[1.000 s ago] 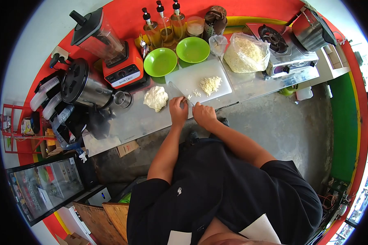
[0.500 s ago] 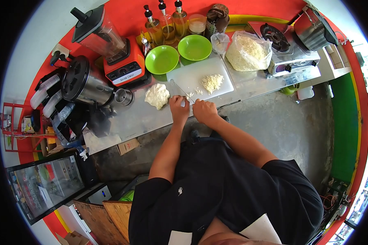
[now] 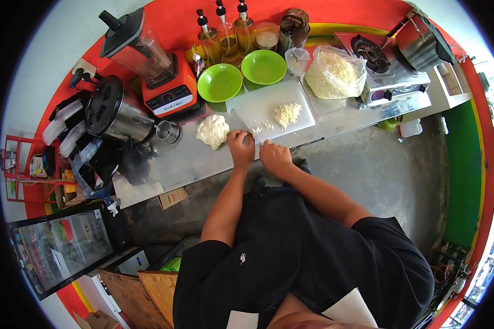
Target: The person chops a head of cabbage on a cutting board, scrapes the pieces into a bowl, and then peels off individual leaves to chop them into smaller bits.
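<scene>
At the front edge of the white cutting board [image 3: 291, 92], my right hand [image 3: 275, 156] is closed round the handle of a knife [image 3: 240, 121], whose blade points up and left over the board. My left hand [image 3: 240, 145] is closed beside the blade; what it holds, if anything, is hidden. A pile of white shreds [image 3: 286, 115] lies on the board, with a few loose bits near the knife. Left of the board sits a lump of dough [image 3: 213, 131] on the metal counter [image 3: 195, 160].
Green bowls [image 3: 219, 83] stand behind the board, with pump bottles [image 3: 209, 44] beyond. A bag of shreds [image 3: 335, 74] and a gas stove [image 3: 392, 88] are at the right. The red blender [image 3: 171, 90] and a steel pot [image 3: 121, 112] stand at the left.
My right hand has shifted slightly down, and its grip on the knife handle looks a little changed. The view has moved slightly; the other things keep their places.
</scene>
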Tool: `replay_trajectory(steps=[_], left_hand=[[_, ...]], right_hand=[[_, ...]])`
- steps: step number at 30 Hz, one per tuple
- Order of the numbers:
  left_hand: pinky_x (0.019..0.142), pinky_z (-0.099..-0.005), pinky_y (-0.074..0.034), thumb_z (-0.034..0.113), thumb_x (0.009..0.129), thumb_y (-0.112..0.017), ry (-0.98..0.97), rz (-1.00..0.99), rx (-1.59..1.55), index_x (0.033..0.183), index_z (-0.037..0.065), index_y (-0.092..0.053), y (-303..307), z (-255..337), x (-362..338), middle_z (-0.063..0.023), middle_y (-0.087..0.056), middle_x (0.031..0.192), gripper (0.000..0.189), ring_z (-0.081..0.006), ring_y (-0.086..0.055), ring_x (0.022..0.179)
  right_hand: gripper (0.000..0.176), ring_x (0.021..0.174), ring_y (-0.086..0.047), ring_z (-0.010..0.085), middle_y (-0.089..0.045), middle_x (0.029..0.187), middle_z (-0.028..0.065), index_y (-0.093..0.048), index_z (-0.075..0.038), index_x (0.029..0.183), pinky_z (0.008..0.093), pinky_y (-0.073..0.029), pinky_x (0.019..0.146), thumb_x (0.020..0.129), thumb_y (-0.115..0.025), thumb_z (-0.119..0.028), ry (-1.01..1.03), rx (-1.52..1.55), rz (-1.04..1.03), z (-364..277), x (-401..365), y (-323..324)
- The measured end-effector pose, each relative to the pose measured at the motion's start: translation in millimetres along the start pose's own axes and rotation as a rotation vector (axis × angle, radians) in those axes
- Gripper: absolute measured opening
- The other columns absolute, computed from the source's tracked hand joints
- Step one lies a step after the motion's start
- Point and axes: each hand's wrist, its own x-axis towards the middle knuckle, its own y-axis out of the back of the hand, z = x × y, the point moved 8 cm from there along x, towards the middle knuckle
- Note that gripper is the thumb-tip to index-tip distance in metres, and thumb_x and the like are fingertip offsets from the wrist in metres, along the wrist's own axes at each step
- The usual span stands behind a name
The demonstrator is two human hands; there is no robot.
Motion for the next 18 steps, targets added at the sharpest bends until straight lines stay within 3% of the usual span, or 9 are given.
replay_trajectory(steps=[11,13,17,18], left_hand=[[0.083,-0.0412,-0.047,0.006,0.072,-0.073,0.049,-0.019,0.007,0.08,0.003,-0.069,2.6,4.2,1.9,-0.0117,-0.061,0.091,0.009,-0.0324,-0.059,0.092],[0.081,-0.0412,-0.047,0.005,0.073,-0.072,0.055,0.036,0.027,0.081,0.003,-0.069,4.0,2.3,3.2,-0.0118,-0.061,0.09,0.009,-0.0327,-0.059,0.09],[0.084,-0.0427,-0.046,0.004,0.074,-0.071,0.049,-0.002,0.048,0.083,0.004,-0.068,0.2,-1.1,-0.7,-0.0113,-0.059,0.092,0.009,-0.0329,-0.057,0.093],[0.084,-0.0427,-0.046,0.004,0.074,-0.071,0.053,-0.018,0.034,0.083,0.003,-0.068,-0.1,-2.0,-1.0,-0.0114,-0.059,0.092,0.009,-0.0331,-0.057,0.094]], right_hand=[[0.034,0.08,-0.073,0.0369,-0.073,0.083,0.0205,-0.058,-0.002,0.098,0.0473,-0.057,0.074,0.103,-0.049,-0.034,0.06,-0.057,0.007,-3.4,-0.3,2.9],[0.016,0.083,-0.075,0.0318,-0.074,0.088,0.0197,-0.063,0.001,0.098,0.0408,-0.06,0.073,0.091,-0.058,-0.012,0.044,-0.057,-0.018,-3.9,-7.3,7.4],[0.016,0.082,-0.075,0.0319,-0.074,0.088,0.0195,-0.063,0.001,0.096,0.0412,-0.06,0.073,0.091,-0.057,-0.014,0.021,-0.013,0.003,1.5,7.4,8.6],[0.025,0.082,-0.074,0.0344,-0.073,0.086,0.0206,-0.061,0.0,0.097,0.0441,-0.059,0.074,0.097,-0.053,-0.024,0.051,-0.04,-0.012,-0.1,10.1,8.4]])
